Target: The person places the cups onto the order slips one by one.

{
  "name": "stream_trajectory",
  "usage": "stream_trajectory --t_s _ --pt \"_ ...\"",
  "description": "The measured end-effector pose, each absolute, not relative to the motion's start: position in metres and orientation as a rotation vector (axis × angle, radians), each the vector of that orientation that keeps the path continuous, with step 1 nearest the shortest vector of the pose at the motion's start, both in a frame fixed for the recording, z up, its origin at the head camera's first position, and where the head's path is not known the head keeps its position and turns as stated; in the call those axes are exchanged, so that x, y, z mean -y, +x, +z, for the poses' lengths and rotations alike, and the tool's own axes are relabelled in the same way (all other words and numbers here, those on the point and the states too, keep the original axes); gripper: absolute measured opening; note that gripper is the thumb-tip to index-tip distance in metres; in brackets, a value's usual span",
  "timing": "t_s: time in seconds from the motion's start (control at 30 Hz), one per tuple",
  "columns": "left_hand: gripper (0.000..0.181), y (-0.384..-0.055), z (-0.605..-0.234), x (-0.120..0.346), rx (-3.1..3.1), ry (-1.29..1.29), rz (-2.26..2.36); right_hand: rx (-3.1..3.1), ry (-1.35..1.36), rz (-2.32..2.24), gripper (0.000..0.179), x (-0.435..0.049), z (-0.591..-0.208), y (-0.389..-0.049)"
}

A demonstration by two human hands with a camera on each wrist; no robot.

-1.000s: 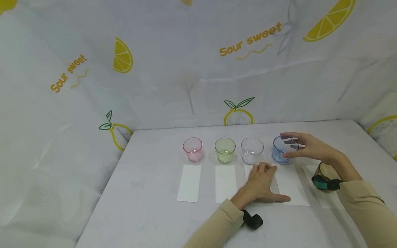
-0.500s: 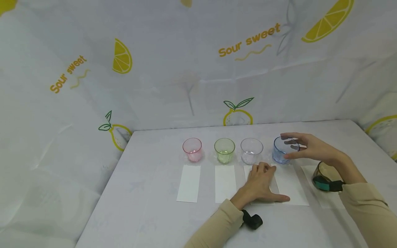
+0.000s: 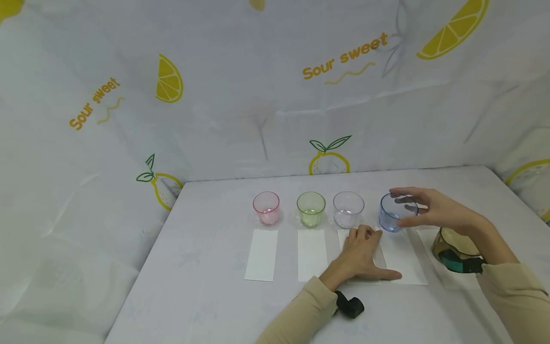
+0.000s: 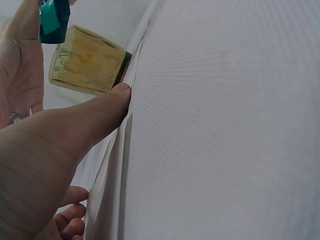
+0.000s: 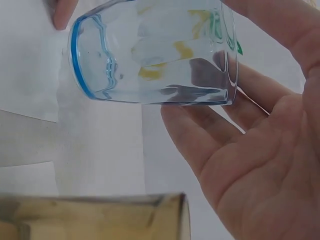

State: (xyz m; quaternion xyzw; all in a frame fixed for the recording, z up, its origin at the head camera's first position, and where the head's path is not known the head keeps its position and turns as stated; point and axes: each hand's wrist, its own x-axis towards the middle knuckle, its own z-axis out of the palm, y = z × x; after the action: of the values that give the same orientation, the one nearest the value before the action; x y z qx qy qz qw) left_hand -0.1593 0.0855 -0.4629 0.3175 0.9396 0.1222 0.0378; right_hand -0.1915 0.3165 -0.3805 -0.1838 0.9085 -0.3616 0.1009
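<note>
My right hand (image 3: 442, 209) grips a clear blue glass cup (image 3: 388, 220) near its rim, thumb on the near side and fingers at the back. In the right wrist view the blue cup lies sideways across the picture, between the thumb and fingers. My left hand (image 3: 358, 258) rests on the white cards, its thumb stretched out over the lower part of the fourth card (image 3: 406, 260) and its fingers bent at the top. The left wrist view has the left thumb (image 4: 95, 117) against a card edge. The palm covers much of the third card.
Pink (image 3: 267, 210), green (image 3: 311, 210) and clear (image 3: 348, 210) glass cups stand in a row at the back. White cards (image 3: 262, 255) lie in front of them. An amber cup (image 3: 442, 243) stands on the rightmost card, partly behind the right wrist strap.
My right hand has brought the blue cup slightly nearer and to the right, toward the fourth card. The left hand has kept its place.
</note>
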Motion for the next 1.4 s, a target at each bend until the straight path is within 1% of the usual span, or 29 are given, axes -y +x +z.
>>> stream_trajectory --t_s 0.33,0.7,1.4 --pt "0.1 -0.16 -0.464 -0.087 -2.898 0.973 0.362 -2.687 -0.55 -1.063 0.078 -0.316 -0.38 -0.176" --pt "0.101 -0.16 -0.464 -0.086 -2.889 0.965 0.393 -2.674 -0.566 -1.046 0.076 -0.32 -0.385 -0.165" --pt "0.102 -0.159 -0.465 -0.086 -2.9 0.968 0.396 -2.601 -0.625 -1.014 0.074 -0.317 -0.386 -0.16"
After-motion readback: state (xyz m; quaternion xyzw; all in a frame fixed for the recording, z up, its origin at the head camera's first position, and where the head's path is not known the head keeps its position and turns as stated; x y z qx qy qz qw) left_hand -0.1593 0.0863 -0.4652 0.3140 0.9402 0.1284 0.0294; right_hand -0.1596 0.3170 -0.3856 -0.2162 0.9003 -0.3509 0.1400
